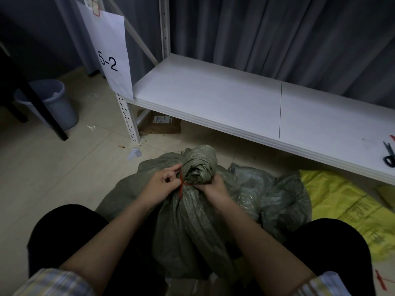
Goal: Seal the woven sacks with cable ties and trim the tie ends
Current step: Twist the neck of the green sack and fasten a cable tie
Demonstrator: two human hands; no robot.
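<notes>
A green woven sack (192, 221) stands on the floor between my knees, its top twisted into a bunched neck (199, 165). A red cable tie (181, 185) circles the neck, with its ends sticking up and down at the left side. My left hand (162, 184) pinches the tie. My right hand (211, 186) grips the neck just under the bunch, on the tie's right side. Dark scissors (389, 153) lie on the white shelf at the far right, away from both hands.
The low white shelf (213, 99) runs behind the sack. A yellow sack (342, 206) and more green sacking (273, 189) lie to the right. A grey bucket (51, 101) and a black leg stand at the left. A spare red tie (380, 280) lies on the floor.
</notes>
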